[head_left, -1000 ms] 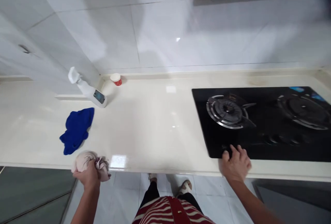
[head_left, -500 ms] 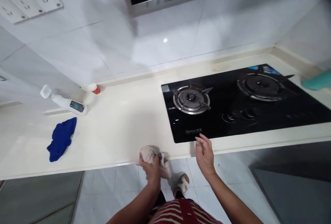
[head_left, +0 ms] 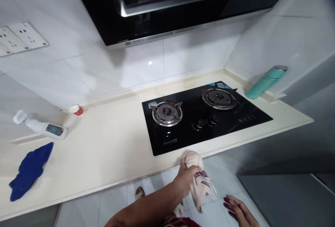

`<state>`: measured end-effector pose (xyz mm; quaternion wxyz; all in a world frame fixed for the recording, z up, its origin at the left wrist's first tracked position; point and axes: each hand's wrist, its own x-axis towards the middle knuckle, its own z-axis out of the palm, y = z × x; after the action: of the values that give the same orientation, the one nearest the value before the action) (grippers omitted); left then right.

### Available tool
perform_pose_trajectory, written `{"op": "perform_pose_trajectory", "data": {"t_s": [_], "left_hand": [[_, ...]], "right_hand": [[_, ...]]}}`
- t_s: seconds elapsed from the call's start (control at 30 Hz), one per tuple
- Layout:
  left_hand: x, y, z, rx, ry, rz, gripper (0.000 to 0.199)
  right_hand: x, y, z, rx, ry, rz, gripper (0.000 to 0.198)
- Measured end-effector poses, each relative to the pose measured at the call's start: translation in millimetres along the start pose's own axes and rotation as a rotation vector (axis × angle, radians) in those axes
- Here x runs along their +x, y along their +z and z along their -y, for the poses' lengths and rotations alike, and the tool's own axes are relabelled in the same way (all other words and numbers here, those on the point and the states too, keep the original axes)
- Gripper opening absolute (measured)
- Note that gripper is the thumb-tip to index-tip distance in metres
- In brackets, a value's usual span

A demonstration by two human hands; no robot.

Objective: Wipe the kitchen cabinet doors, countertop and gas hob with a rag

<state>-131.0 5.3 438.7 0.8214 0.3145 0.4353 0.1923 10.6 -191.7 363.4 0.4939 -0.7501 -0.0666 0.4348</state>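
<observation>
While the left hand (head_left: 185, 178) grips a pale cloth (head_left: 194, 160), the right hand (head_left: 239, 210) is free

Nearest, at the bottom right, the right hand is over the floor (head_left: 112, 199), its fingers held out and slightly parted; nothing shows in it. Left of it, the left hand clasps the pale cloth between thumb and fingers. The bunched part of the cloth overlaps the near edge of the counter (head_left: 112, 146), just in front of the hob (head_left: 191, 119), and a loose end hangs down; whether the bunch touches the counter, I cannot tell.

As far as this moment shows, picking up the pale cloth is done, and the work looks under way rather than finished, since the hand is closed on it. How much is left is hard to judge: no mark divides what is done from what is not.

At the near left, well apart from both hands, a blue cloth (head_left: 31, 169) lies crumpled on the counter. Beyond it are a white bottle (head_left: 44, 127) and a red and white cup (head_left: 76, 110), neither in hand. At the far right, beside the hob, is a green flask (head_left: 265, 83). Farthest, a black hood (head_left: 167, 31) overhangs the hob.
</observation>
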Motion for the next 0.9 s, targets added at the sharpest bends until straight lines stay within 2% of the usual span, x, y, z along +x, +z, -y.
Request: {"op": "perform_pose_trajectory", "data": {"t_s": [0.1, 0.17, 0.27, 0.33, 0.37, 0.4, 0.47, 0.5, 0.53, 0.57, 0.6, 0.67, 0.7, 0.73, 0.8, 0.9], "left_hand": [[-8, 23, -18, 0.017, 0.011, 0.137, 0.073], [-12, 34, -28, 0.064, 0.027, 0.209, 0.07], [-16, 38, -40, 0.146, 0.053, 0.254, 0.082], [-18, 28, -48, 0.182, 0.087, 0.258, 0.092], [-19, 17, -52, 0.219, 0.131, 0.257, 0.095], [-19, 1, -55, 0.287, 0.198, 0.248, 0.096], [-22, -44, -60, 0.535, 0.388, 0.164, 0.089], [-24, -72, -62, 0.712, 0.492, 0.062, 0.082], [-26, -103, -64, 0.904, 0.575, -0.09, 0.076], [-29, -136, -66, 1.11, 0.621, -0.292, 0.067], [-33, -168, -70, 1.306, 0.616, -0.505, 0.057], [-41, -226, -80, 1.399, 0.573, -0.707, 0.047], [-43, -250, -87, 1.431, 0.561, -0.774, 0.045], [-44, -269, -95, 1.448, 0.56, -0.81, 0.045], [-38, -293, -111, 1.503, 0.587, -0.843, 0.044], [-11, -302, -132, 1.574, 0.662, -0.809, 0.043]], "right_hand": [[-11, 28, 42, 0.349, 0.0, 0.085, 0.096], [-18, 54, 76, 0.424, -0.061, 0.165, 0.097], [-23, 89, 119, 0.345, -0.102, 0.217, 0.095], [-21, 105, 139, 0.247, -0.137, 0.22, 0.093], [-17, 111, 147, 0.174, -0.217, 0.219, 0.088], [-11, 116, 154, 0.08, -0.347, 0.215, 0.079], [9, 125, 166, -0.159, -0.675, 0.198, 0.061], [23, 131, 171, -0.283, -0.821, 0.167, 0.054], [37, 139, 176, -0.404, -0.916, 0.111, 0.05], [51, 148, 179, -0.526, -0.937, 0.04, 0.05], [64, 159, 180, -0.65, -0.896, -0.032, 0.051], [82, 187, 180, -0.878, -0.745, -0.14, 0.055], [84, 203, 178, -0.972, -0.683, -0.153, 0.057], [83, 221, 175, -1.044, -0.65, -0.134, 0.058], [69, 258, 169, -1.117, -0.674, -0.018, 0.059], [36, 309, 160, -1.108, -0.769, 0.205, 0.06]]}}
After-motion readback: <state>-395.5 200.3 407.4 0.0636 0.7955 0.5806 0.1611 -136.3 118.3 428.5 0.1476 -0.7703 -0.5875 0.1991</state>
